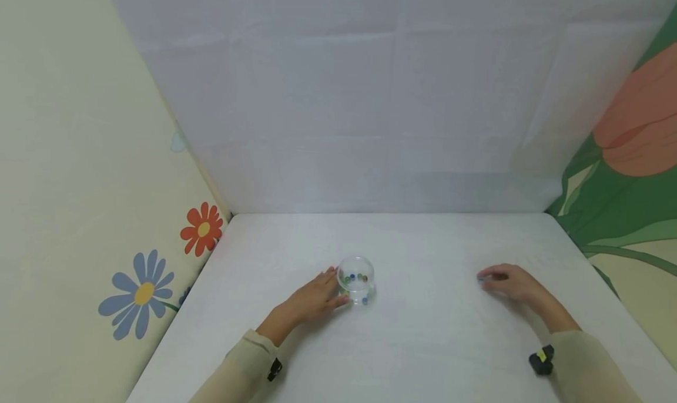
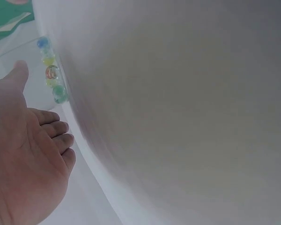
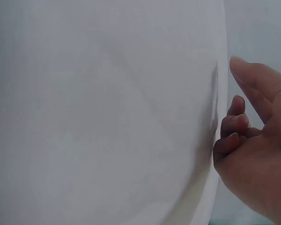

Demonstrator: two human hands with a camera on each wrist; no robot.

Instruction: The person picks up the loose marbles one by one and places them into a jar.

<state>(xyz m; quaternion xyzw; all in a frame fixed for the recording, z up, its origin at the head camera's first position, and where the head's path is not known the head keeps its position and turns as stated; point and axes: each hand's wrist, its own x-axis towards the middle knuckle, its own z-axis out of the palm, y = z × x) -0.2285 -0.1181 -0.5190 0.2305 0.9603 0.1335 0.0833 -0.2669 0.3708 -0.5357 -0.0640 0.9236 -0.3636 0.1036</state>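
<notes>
A clear round cup (image 1: 356,269) stands on the white table with several coloured marbles (image 1: 352,277) at its bottom. In the left wrist view, green, yellow, blue and reddish marbles (image 2: 51,72) show through its wall. My left hand (image 1: 316,297) lies against the cup's left side, its thumb toward the near side and its fingers loosely extended. Well to the right, my right hand (image 1: 510,282) pinches a small bluish marble (image 1: 481,279) between thumb and fingers, low over the table. In the right wrist view the right hand (image 3: 260,136) hides that marble.
The white table (image 1: 423,338) runs back to a white sheet (image 1: 370,97) hanging behind it. Walls with painted flowers (image 1: 144,294) flank it on both sides. Black wrist devices (image 1: 542,362) sit by both sleeves.
</notes>
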